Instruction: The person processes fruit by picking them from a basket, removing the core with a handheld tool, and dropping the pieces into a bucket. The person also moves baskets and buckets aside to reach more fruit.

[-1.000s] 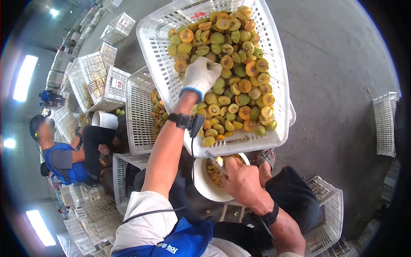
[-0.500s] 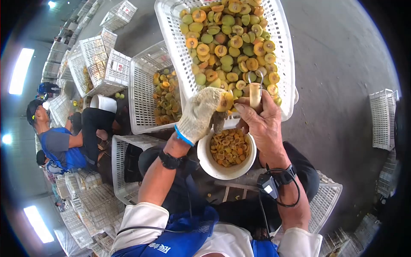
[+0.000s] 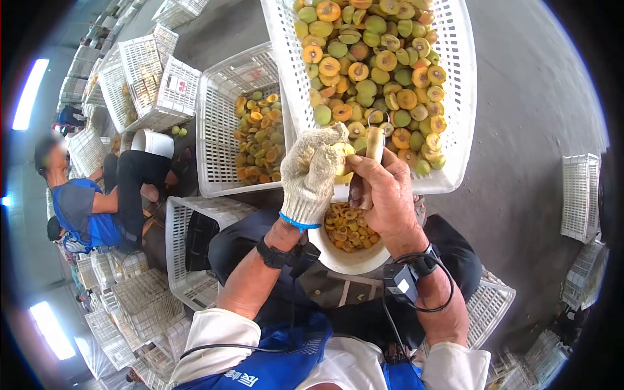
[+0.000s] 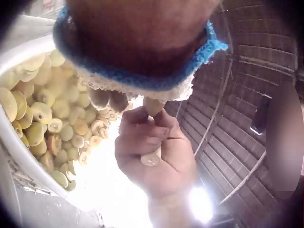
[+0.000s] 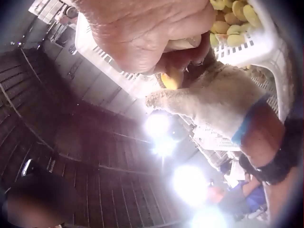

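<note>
In the head view my gloved left hand [image 3: 312, 170] grips a half fruit [image 3: 343, 160], peach-like with yellow flesh. My bare right hand [image 3: 388, 188] has its fingers curled round the pale handle [image 3: 374, 148] of a tool with a wire loop [image 3: 378, 118] at its far end. Both hands meet above a white bucket [image 3: 348, 265] of small cut pieces, the right thumb right at the fruit. The right wrist view shows the yellow fruit [image 5: 172, 79] between the glove [image 5: 213, 95] and the right fingers. Beneath the right hand the tool's near end is hidden.
A large white crate [image 3: 460, 97] of halved fruit stands just ahead. Left of it is a second crate [image 3: 207, 140] with more halves. Stacked crates [image 3: 140, 91], a seated person [image 3: 91, 208] and another bucket [image 3: 153, 143] are at the left; a crate [image 3: 580, 195] stands far right.
My left hand has come back from the fruit crate with a half fruit and brought it against the right hand. The right hand has risen from the bucket, its tool now pointing away from me.
</note>
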`<action>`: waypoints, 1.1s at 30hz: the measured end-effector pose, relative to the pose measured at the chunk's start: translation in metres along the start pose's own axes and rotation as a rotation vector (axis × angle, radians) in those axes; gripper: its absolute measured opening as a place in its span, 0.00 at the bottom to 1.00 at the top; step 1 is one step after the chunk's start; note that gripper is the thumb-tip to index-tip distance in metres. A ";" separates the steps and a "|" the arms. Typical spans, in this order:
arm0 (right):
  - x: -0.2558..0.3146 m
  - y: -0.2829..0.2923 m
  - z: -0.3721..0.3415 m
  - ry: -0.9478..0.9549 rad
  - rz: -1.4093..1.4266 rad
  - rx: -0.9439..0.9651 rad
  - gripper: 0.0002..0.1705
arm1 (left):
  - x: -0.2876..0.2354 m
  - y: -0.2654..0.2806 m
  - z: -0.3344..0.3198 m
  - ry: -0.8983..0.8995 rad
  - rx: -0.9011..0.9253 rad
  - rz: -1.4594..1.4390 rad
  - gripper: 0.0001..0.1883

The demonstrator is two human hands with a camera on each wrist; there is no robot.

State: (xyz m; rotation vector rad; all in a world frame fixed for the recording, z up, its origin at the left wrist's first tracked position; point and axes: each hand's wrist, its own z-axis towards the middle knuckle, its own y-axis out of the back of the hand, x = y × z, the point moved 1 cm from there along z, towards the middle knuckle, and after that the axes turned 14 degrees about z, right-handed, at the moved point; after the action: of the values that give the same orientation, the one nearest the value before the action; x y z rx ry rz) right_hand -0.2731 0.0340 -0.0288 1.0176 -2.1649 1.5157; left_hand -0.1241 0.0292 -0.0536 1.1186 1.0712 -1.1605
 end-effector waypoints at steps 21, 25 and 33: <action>-0.003 -0.015 -0.007 -0.127 -0.020 0.224 0.18 | -0.021 0.029 0.024 0.171 -0.055 -0.165 0.23; 0.006 -0.014 -0.013 -0.167 -0.057 0.290 0.18 | -0.015 0.023 0.024 0.307 -0.052 -0.342 0.24; 0.004 -0.010 -0.018 -0.221 0.005 0.193 0.17 | -0.023 0.021 0.019 0.075 0.110 0.104 0.25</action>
State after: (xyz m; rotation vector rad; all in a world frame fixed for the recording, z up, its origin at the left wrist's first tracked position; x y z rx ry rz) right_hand -0.2712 0.0467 -0.0126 1.2990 -2.1975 1.7128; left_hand -0.1048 0.0141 -0.0265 1.2971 1.0035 -1.1129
